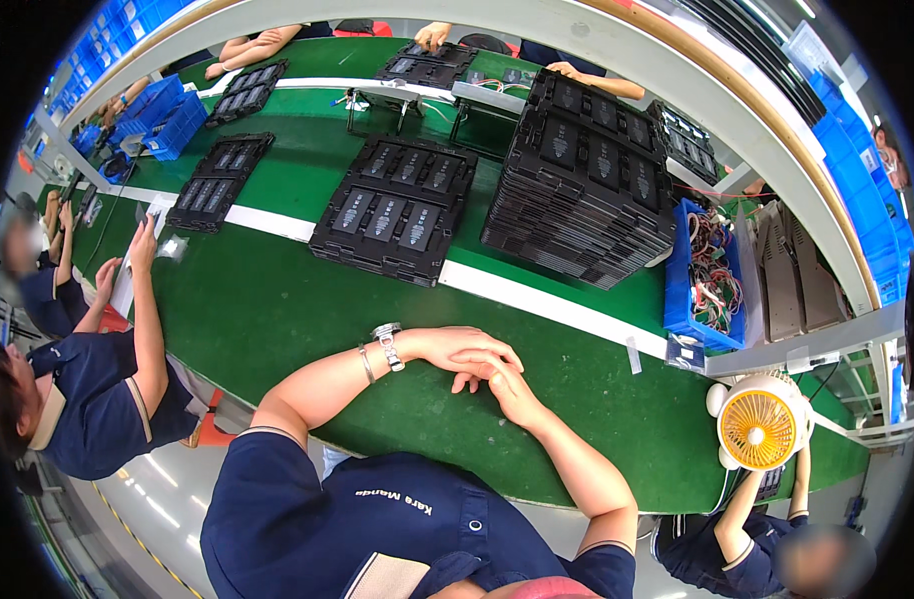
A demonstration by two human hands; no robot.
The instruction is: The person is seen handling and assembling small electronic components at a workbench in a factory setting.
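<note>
My left hand [439, 346], with a watch and a bracelet on its wrist, lies over the near part of the green table. My right hand [514, 394] crosses it from the other side, fingers laid against it. Neither holds an object; the fingers look stretched out and loose, though some are hidden where the hands overlap. Beyond them sits a black tray [389, 212] with rectangular dark pieces in its compartments. To its right rises a tall stack of similar black trays [582, 190], the top one filled with the same pieces.
A blue bin [688, 290] of tangled cables stands at the right, with a yellow-and-white fan [761, 429] nearer me. Another black tray [218, 185] lies at the left, near blue bins [173, 125]. A rack beam arches overhead. Co-workers sit left, right and across the table.
</note>
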